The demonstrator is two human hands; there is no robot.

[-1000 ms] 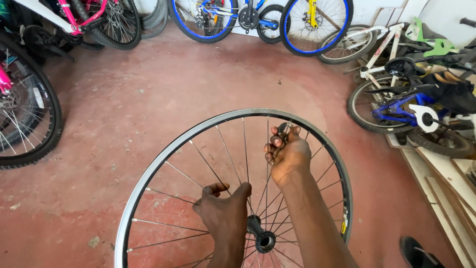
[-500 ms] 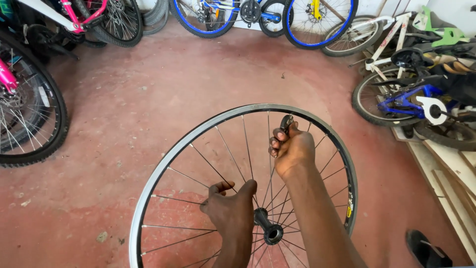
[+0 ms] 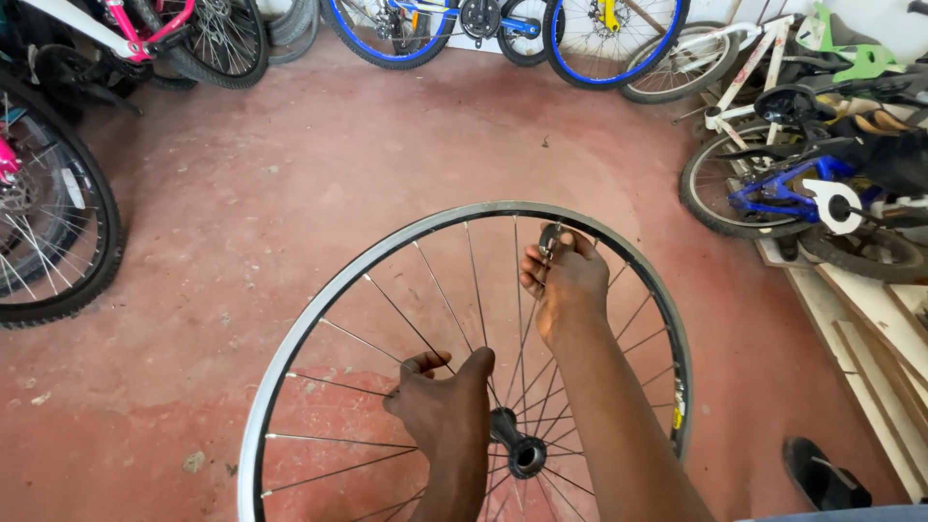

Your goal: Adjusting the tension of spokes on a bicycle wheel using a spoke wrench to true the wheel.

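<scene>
Bicycle repair workshop: parked bicycles (image 3: 464, 24), bare wheel (image 3: 319, 319), red floor (image 3: 290, 174).

Bare wheel (image 3: 319, 319) stood upright on floor (image 3: 290, 193), centre foreground. Left hand (image 3: 445, 406) placed among spokes just left of hub (image 3: 517, 452); right hand (image 3: 565, 280) set near upper rim. Bicycles (image 3: 802, 184) parked right, more behind; planks (image 3: 870, 338) laid right.
</scene>
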